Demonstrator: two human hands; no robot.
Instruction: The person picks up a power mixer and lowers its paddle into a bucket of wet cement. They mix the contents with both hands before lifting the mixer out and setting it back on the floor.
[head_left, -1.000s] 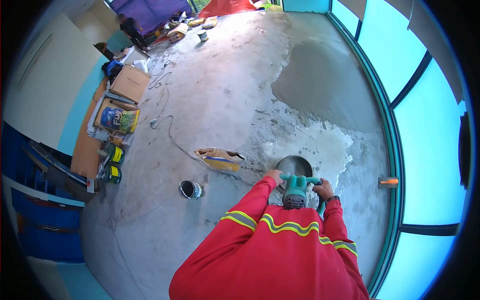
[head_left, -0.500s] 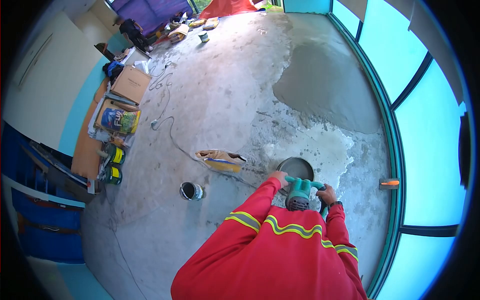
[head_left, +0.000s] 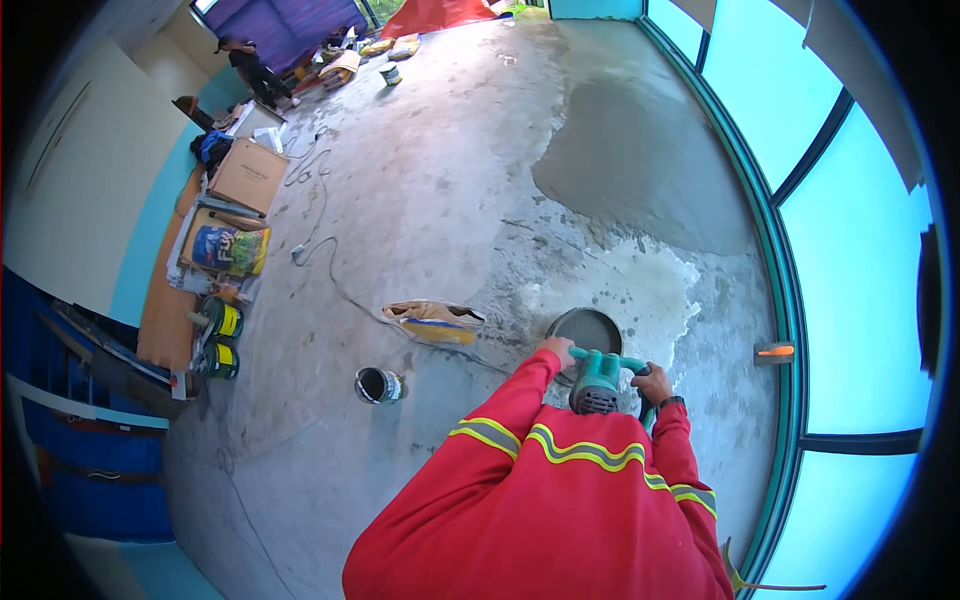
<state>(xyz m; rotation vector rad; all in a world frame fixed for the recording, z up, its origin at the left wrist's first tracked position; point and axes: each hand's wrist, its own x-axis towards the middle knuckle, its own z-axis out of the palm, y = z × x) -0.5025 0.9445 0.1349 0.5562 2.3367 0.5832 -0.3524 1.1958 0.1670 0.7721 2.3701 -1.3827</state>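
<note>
A green power mixer (head_left: 598, 377) is held upright in front of my chest, its dark vented motor end towards me. My left hand (head_left: 557, 350) is wrapped round its left handle. Around the right handle closes my right hand (head_left: 655, 383), with a dark band on that wrist. Just beyond the mixer stands a round dark bucket (head_left: 585, 330) with grey, wet-looking mix inside. The mixer's lower end is hidden from view behind its body and my arms.
An open paper bag (head_left: 435, 322) and a small bucket (head_left: 380, 385) stand left of me. A cable (head_left: 335, 285) crosses the floor. Wet grey screed (head_left: 640, 165) lies ahead. An orange-handled trowel (head_left: 775, 352) rests by the windows. A person (head_left: 255, 70) stands far left, near bags.
The view has turned slightly, so the room sits a little further left. Both hands keep their grip on the mixer. A thin-handled object now shows at the lower right edge.
</note>
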